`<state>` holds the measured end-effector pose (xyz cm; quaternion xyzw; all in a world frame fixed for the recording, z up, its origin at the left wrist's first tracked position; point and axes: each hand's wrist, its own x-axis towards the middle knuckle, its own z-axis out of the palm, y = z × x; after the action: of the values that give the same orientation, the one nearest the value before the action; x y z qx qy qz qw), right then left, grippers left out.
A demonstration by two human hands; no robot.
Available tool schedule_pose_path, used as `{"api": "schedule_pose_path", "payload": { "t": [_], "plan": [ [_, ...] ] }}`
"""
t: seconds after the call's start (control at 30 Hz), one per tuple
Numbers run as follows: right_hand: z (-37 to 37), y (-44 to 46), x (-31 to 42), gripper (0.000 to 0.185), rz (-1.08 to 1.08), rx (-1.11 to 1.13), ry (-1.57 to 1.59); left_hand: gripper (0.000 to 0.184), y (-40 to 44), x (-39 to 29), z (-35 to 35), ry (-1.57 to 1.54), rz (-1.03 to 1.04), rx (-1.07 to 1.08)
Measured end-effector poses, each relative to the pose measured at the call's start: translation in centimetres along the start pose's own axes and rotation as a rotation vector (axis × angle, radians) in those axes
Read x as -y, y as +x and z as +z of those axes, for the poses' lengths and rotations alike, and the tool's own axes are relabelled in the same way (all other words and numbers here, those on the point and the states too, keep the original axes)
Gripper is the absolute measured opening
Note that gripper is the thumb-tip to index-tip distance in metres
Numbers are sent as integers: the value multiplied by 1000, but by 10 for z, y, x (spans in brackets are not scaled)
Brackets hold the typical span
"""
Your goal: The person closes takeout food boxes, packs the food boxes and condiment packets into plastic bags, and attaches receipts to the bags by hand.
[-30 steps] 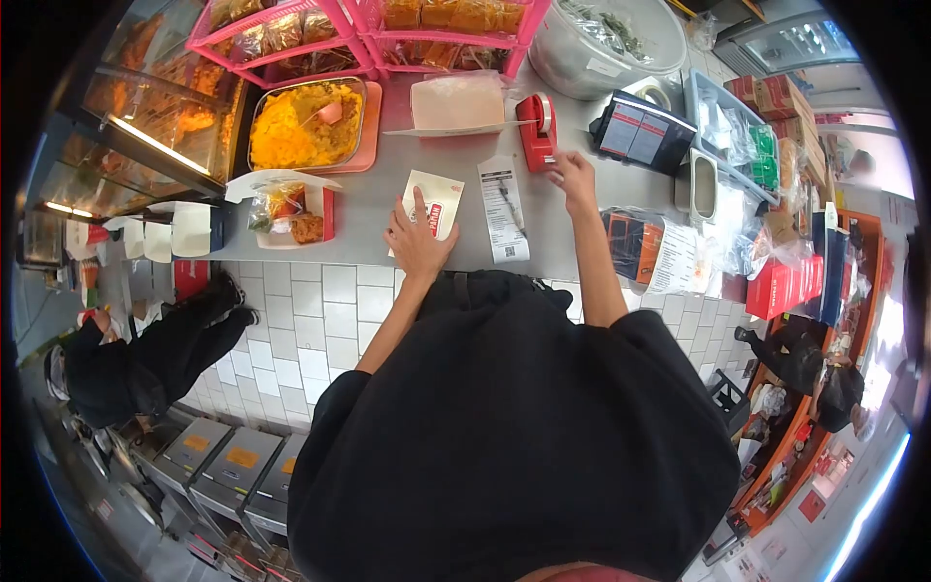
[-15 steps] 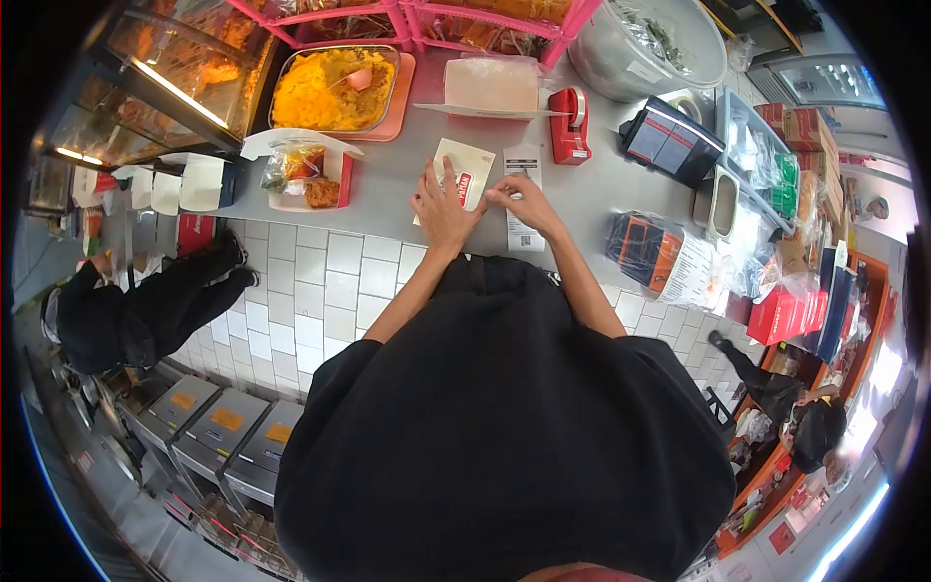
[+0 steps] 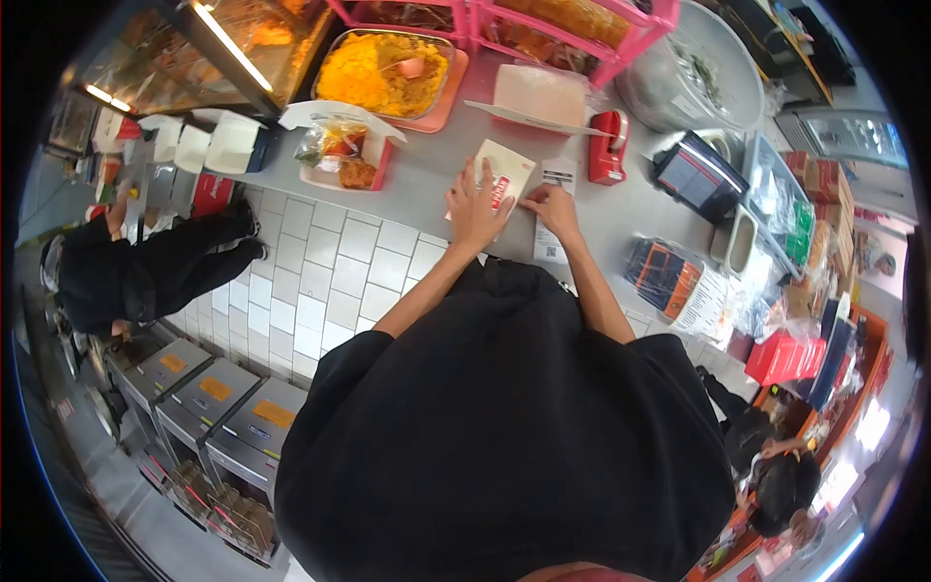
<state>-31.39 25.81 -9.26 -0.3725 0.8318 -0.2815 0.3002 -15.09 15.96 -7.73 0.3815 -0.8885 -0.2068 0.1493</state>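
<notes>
Cream carton: a box with a red printed logo sits on the steel counter, directly beneath the left hand and just left of the right.
Left hand: fingers spread across the carton's left and near side, touching its top.
Right hand: fingertips drawn together at the carton's right edge; whether they pinch anything cannot be told.
Receipt: a printed slip runs beneath the right hand, partly covered.
Tape dispenser: the red unit stands to the far right of both hands.
Chicken box: an open carton with fried chicken rests well left.
</notes>
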Motion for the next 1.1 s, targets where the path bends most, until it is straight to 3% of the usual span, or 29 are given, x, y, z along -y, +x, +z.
{"api": "schedule_pose_path", "payload": {
  "t": [0.03, 0.13, 0.17, 0.23, 0.3, 0.37, 0.47, 0.53, 0.57, 0.67, 0.77, 0.87, 0.93, 1.07, 1.1],
  "plan": [
    [-4, -5, 4, 23, -36, -82, 23, 74, 2, 9, -1, -21, -3, -14],
    [-19, -15, 45, 21, -29, -188, 154, 55, 5, 49, -24, -475, -65, -345],
    [-25, -10, 66, 21, -6, -206, 208, 50, 8, 67, -53, -333, -77, -456],
    [-22, 4, 101, 21, -159, -234, 266, 47, 19, 132, -91, -96, -102, -665],
    [-10, 17, 136, 31, -314, -202, 274, 45, 40, 185, -146, 80, -200, -701],
    [12, 41, 178, 41, -631, -274, 134, 42, 83, 226, -193, -44, 49, -787],
    [52, 66, 240, 47, -603, -165, 395, 34, 135, 249, -236, -286, 160, -575],
    [77, 75, 264, 42, -456, -37, 587, 34, 146, 263, -255, -409, -88, -197],
    [84, 75, 268, 40, -420, -41, 499, 36, 149, 268, -261, -467, -210, -3],
    [105, 56, 272, 35, -348, -110, 307, 40, 142, 267, -264, -202, -497, 273],
    [128, 44, 277, 31, -336, -254, 205, 39, 104, 323, -214, -239, -173, 78],
    [130, 44, 287, 28, -361, -303, 19, 53, 85, 328, -197, -312, -200, -95],
    [141, 60, 279, 29, -450, -334, -54, 66, 78, 333, -181, -305, -240, -90],
    [189, 87, 239, 41, -295, -92, 106, 84, 52, 342, -143, -268, -302, -120],
    [207, 96, 224, 43, -271, -54, 221, 85, 48, 337, -143, -541, -374, -102]
  ]
}}
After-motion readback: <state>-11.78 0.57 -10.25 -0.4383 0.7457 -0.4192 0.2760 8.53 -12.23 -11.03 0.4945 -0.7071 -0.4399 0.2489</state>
